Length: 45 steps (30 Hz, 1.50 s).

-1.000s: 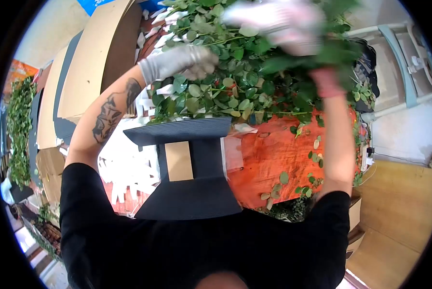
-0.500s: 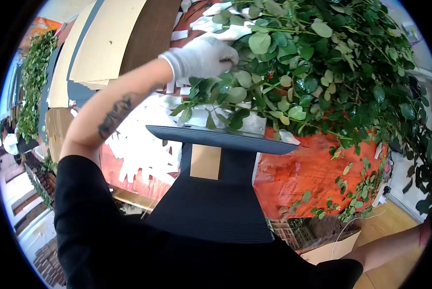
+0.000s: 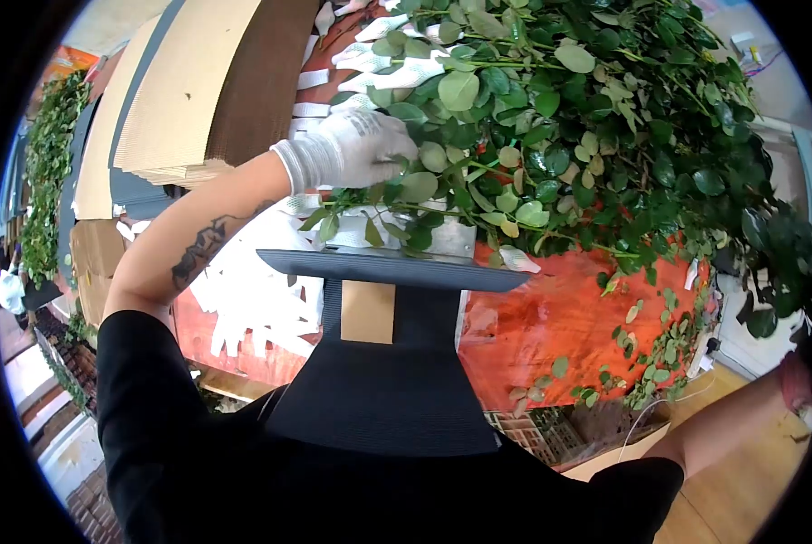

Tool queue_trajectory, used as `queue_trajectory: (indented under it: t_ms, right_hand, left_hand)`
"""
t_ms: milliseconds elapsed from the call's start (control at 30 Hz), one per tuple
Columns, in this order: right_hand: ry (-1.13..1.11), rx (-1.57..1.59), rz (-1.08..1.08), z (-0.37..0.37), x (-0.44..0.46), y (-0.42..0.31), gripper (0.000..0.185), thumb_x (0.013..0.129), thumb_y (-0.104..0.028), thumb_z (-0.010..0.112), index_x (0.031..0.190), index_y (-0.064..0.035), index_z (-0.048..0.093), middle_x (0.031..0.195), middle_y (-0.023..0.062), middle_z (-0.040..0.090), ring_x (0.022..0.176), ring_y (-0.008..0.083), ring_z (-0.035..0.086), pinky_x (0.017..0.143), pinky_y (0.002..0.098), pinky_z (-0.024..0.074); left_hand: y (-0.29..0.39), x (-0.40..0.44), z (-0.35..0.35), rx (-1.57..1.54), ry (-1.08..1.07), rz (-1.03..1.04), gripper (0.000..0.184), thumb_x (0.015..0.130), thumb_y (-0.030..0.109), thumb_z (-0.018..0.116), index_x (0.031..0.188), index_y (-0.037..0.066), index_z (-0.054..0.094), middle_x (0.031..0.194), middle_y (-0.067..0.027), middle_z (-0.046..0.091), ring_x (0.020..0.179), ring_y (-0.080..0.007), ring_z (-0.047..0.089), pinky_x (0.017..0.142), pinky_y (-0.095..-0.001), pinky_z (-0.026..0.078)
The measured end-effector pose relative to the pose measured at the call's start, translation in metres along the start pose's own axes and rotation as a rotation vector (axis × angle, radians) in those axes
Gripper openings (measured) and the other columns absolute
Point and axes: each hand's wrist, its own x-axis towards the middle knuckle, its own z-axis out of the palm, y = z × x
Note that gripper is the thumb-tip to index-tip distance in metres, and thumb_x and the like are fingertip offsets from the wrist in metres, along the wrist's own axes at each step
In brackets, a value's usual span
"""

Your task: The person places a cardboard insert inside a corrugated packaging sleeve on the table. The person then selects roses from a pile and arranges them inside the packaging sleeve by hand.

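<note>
My left hand (image 3: 356,150), in a white knit glove, is over the left edge of a large heap of leafy green stems (image 3: 551,136). Its fingers are curled together, and whatever lies inside them is hidden. White netted bud sleeves (image 3: 406,71) lie just beyond it at the stem ends. Below the hand, a dark ribbed cardboard sheet (image 3: 388,268) with a raised edge lies in front of my body, a tan patch (image 3: 367,312) on it. My right hand (image 3: 797,385) is at the far right edge, reddish at the wrist, its fingers lost in shadow beside dark leaves.
A stack of tan cardboard sheets (image 3: 184,91) stands at the left. White paper strips (image 3: 243,295) are strewn over the red table cover (image 3: 542,326). Loose leaves (image 3: 664,354) lie at its right side. Crates (image 3: 551,431) sit underneath, and a thin white cable (image 3: 646,419) hangs nearby.
My left hand has come down and slightly left, closer to the cardboard sheet. The whole view has shifted a little. My right hand has come further into view at the right edge.
</note>
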Motion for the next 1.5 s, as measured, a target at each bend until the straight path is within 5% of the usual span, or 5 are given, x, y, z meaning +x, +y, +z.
queue_trajectory:
  t_ms: [600, 900, 1033, 1167, 1500]
  right_hand:
    - [0.368, 0.640, -0.114, -0.162, -0.026, -0.076, 0.039, 0.090, -0.027, 0.045, 0.116, 0.0019, 0.053, 0.114, 0.0149, 0.057, 0.104, 0.0210, 0.056, 0.093, 0.0366, 0.0414]
    - [-0.424, 0.940, -0.096, -0.102, -0.114, -0.174, 0.043, 0.092, -0.030, 0.044, 0.118, 0.0035, 0.052, 0.117, 0.0157, 0.056, 0.105, 0.0210, 0.055, 0.093, 0.0371, 0.0405]
    - [-0.891, 0.748, -0.156, -0.060, -0.155, -0.221, 0.045, 0.092, -0.031, 0.043, 0.120, 0.0043, 0.051, 0.118, 0.0160, 0.055, 0.105, 0.0210, 0.055, 0.094, 0.0374, 0.0401]
    - [-0.877, 0.153, -1.039, -0.014, -0.172, -0.276, 0.043, 0.083, -0.023, 0.050, 0.120, -0.0008, 0.049, 0.125, 0.0219, 0.049, 0.107, 0.0339, 0.054, 0.092, 0.0385, 0.0421]
    - [-0.844, -0.619, -1.074, 0.177, -0.225, -0.252, 0.047, 0.086, -0.025, 0.044, 0.127, -0.0012, 0.044, 0.118, 0.0235, 0.054, 0.105, 0.0292, 0.056, 0.092, 0.0360, 0.0435]
  left_hand:
    - [-0.013, 0.061, 0.008, 0.128, 0.076, -0.150, 0.029, 0.083, 0.021, 0.050, 0.107, 0.012, 0.060, 0.096, -0.0149, 0.063, 0.089, -0.0321, 0.060, 0.078, -0.0401, 0.047]
    - [0.017, 0.005, -0.060, -0.021, 0.306, -0.002, 0.029, 0.086, 0.026, 0.055, 0.103, 0.004, 0.061, 0.087, -0.0094, 0.065, 0.074, -0.0220, 0.061, 0.073, -0.0346, 0.049]
    - [0.092, -0.127, -0.116, -0.475, 0.502, -0.018, 0.029, 0.088, 0.020, 0.053, 0.109, 0.002, 0.059, 0.091, -0.0075, 0.065, 0.075, -0.0147, 0.062, 0.065, -0.0298, 0.050]
    - [0.093, -0.225, -0.082, -0.787, 0.440, -0.055, 0.036, 0.085, 0.035, 0.061, 0.098, 0.002, 0.063, 0.074, -0.0033, 0.061, 0.060, -0.0075, 0.055, 0.053, -0.0203, 0.045]
    - [0.120, -0.235, 0.050, -0.802, 0.320, -0.242, 0.016, 0.083, 0.009, 0.061, 0.096, 0.000, 0.064, 0.087, -0.0072, 0.064, 0.079, -0.0146, 0.061, 0.072, -0.0276, 0.049]
